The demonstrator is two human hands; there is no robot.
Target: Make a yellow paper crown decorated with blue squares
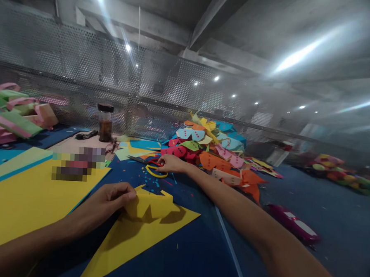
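Observation:
My left hand [109, 200] pinches the notched top edge of a yellow paper sheet [136, 235] that lies on the dark blue table. My right hand [170, 163] is stretched far forward, its fingers closed on the yellow-and-red handles of a pair of scissors [151, 166] resting on the table. The scissor blades point left. Small paper scraps are scattered around the scissors.
A heap of coloured paper cut-outs [215, 152] rises just beyond my right hand. Large yellow sheets [23, 196] lie at left, folded pink and green paper [15, 117] at far left. A dark jar [105, 123] stands by the mesh wall. A magenta object [292, 223] lies at right.

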